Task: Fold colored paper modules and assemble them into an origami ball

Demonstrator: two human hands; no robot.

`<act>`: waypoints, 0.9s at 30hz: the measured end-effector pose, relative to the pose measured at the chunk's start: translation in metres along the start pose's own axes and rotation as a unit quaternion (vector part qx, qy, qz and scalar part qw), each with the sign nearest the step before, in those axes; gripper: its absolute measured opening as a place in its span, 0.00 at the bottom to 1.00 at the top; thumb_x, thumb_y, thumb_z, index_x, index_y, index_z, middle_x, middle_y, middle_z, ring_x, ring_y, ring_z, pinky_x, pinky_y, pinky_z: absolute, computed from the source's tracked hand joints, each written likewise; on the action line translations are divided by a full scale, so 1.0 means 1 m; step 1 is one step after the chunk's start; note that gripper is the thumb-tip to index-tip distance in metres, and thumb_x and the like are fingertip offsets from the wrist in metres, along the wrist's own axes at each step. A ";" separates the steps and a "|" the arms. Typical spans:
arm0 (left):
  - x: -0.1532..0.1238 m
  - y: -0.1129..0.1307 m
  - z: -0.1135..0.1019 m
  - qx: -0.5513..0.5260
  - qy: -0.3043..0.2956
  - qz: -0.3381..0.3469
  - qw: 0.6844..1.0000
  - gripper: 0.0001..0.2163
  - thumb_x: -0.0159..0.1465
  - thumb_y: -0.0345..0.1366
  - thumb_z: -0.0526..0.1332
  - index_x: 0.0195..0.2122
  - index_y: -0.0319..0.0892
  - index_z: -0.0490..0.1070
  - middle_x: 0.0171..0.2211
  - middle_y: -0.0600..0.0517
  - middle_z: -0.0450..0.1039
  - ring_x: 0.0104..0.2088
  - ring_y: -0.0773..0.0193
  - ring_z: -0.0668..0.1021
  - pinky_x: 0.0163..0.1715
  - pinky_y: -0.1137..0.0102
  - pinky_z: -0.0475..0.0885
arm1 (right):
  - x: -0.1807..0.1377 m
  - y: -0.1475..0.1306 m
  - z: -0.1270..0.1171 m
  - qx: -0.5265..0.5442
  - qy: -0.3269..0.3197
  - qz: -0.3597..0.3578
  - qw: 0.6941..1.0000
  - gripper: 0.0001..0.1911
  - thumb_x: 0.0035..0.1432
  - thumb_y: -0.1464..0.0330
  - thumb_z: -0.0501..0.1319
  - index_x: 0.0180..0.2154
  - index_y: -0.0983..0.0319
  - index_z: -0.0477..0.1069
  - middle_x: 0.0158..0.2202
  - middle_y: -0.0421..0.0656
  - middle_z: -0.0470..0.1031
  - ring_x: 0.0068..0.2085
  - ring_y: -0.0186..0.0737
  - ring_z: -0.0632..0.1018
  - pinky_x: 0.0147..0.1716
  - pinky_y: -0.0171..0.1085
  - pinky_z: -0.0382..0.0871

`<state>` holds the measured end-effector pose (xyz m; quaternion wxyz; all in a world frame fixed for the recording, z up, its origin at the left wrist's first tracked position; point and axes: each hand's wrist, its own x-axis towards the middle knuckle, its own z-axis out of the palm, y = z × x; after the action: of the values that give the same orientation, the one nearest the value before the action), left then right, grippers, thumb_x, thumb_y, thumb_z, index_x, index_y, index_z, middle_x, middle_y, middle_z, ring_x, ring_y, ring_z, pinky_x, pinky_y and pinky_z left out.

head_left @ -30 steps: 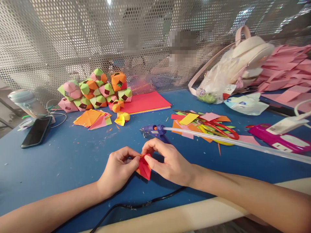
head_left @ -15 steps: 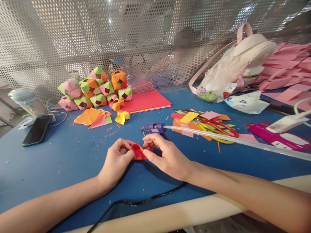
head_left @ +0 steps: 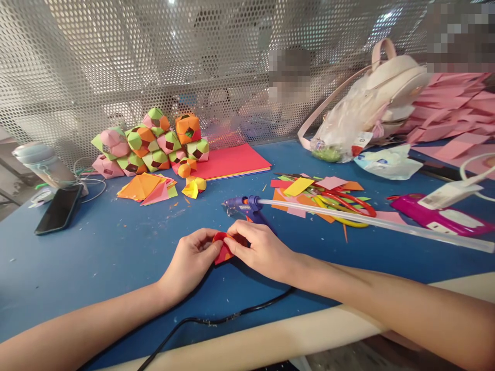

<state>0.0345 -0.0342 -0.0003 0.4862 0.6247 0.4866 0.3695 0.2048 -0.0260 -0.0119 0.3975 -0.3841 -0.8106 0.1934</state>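
A small folded piece of red and orange paper (head_left: 223, 251) is pinched between both my hands over the blue table (head_left: 116, 247). My left hand (head_left: 191, 265) grips its left side with thumb and fingers closed. From the right, my right hand (head_left: 260, 250) pinches it with curled fingers. Just behind my hands lies a purple glue gun (head_left: 244, 205) with a long clear glue stick (head_left: 371, 224) running off to the right.
A pile of folded paper cubes (head_left: 154, 141), flat orange pieces (head_left: 145, 187) and red sheets (head_left: 232, 161) lie at the back left. A phone (head_left: 59, 208) and bottle (head_left: 44, 164) are far left. Scissors and paper scraps (head_left: 328, 196), a pink bag (head_left: 382, 93) and a power strip (head_left: 441, 216) fill the right. A black cable (head_left: 216, 322) runs near the front edge.
The folded paper has been turned and pressed smaller between my fingers. Both hands have shifted slightly up and away from me on the table.
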 end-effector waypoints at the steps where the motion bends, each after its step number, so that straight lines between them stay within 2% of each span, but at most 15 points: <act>1: -0.001 0.000 0.000 0.012 -0.003 0.001 1.000 0.07 0.58 0.37 0.60 0.33 0.40 0.73 0.27 0.55 0.73 0.27 0.70 0.72 0.27 0.77 0.67 | -0.001 0.000 0.000 -0.013 -0.001 -0.013 1.000 0.09 0.59 0.72 0.53 0.26 0.61 0.62 0.25 0.39 0.67 0.26 0.33 0.69 0.28 0.33 0.63; 5: -0.002 0.001 0.001 0.057 -0.012 0.006 0.998 0.05 0.57 0.34 0.59 0.30 0.40 0.71 0.22 0.57 0.69 0.23 0.71 0.69 0.24 0.77 0.64 | -0.004 0.002 0.002 -0.061 -0.012 -0.067 0.996 0.11 0.60 0.73 0.51 0.25 0.61 0.62 0.23 0.39 0.67 0.25 0.33 0.69 0.27 0.34 0.62; 9: 0.000 0.000 0.001 0.068 -0.010 0.000 0.998 0.04 0.56 0.34 0.59 0.28 0.39 0.71 0.21 0.58 0.68 0.22 0.71 0.68 0.23 0.77 0.63 | -0.005 0.000 0.002 -0.078 -0.028 -0.066 0.994 0.11 0.62 0.71 0.50 0.27 0.62 0.64 0.24 0.40 0.69 0.26 0.35 0.71 0.27 0.35 0.63; 12: 0.001 -0.002 -0.001 0.035 0.016 -0.014 0.999 0.03 0.55 0.33 0.59 0.26 0.40 0.68 0.21 0.58 0.69 0.23 0.71 0.69 0.23 0.76 0.64 | -0.004 -0.003 -0.001 -0.050 -0.047 -0.050 0.996 0.10 0.64 0.67 0.50 0.34 0.63 0.67 0.29 0.43 0.72 0.31 0.36 0.73 0.31 0.35 0.67; 15: 0.003 -0.005 -0.003 0.010 0.049 -0.015 0.999 0.03 0.54 0.32 0.59 0.25 0.40 0.66 0.21 0.58 0.68 0.23 0.71 0.70 0.24 0.76 0.64 | -0.002 -0.005 -0.004 -0.016 -0.033 -0.034 0.999 0.10 0.64 0.67 0.50 0.42 0.63 0.67 0.36 0.45 0.74 0.38 0.38 0.75 0.38 0.37 0.69; 19: 0.006 -0.009 -0.005 -0.001 0.085 -0.009 0.996 0.03 0.52 0.29 0.59 0.24 0.40 0.64 0.19 0.59 0.67 0.22 0.71 0.69 0.22 0.77 0.62 | -0.001 -0.002 -0.005 -0.009 -0.004 -0.044 0.999 0.11 0.65 0.70 0.48 0.42 0.63 0.67 0.38 0.45 0.74 0.40 0.37 0.75 0.40 0.36 0.69; 23: 0.007 -0.009 -0.005 -0.071 0.069 -0.016 0.995 0.04 0.52 0.30 0.59 0.26 0.41 0.63 0.20 0.57 0.71 0.23 0.68 0.74 0.24 0.74 0.66 | -0.001 0.003 -0.004 -0.019 0.012 -0.072 0.997 0.11 0.64 0.72 0.47 0.40 0.63 0.67 0.33 0.44 0.74 0.35 0.36 0.75 0.36 0.36 0.70; 27: 0.009 -0.006 -0.005 -0.112 0.042 -0.021 0.993 0.06 0.54 0.30 0.58 0.34 0.40 0.67 0.23 0.55 0.74 0.24 0.65 0.76 0.28 0.71 0.70 | 0.000 0.005 -0.003 -0.010 0.032 -0.103 0.994 0.11 0.63 0.75 0.47 0.40 0.62 0.66 0.34 0.44 0.72 0.36 0.37 0.75 0.37 0.37 0.70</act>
<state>0.0308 -0.0242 -0.0054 0.5401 0.5397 0.4750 0.4375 0.2097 -0.0226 -0.0135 0.4372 -0.3085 -0.8346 0.1307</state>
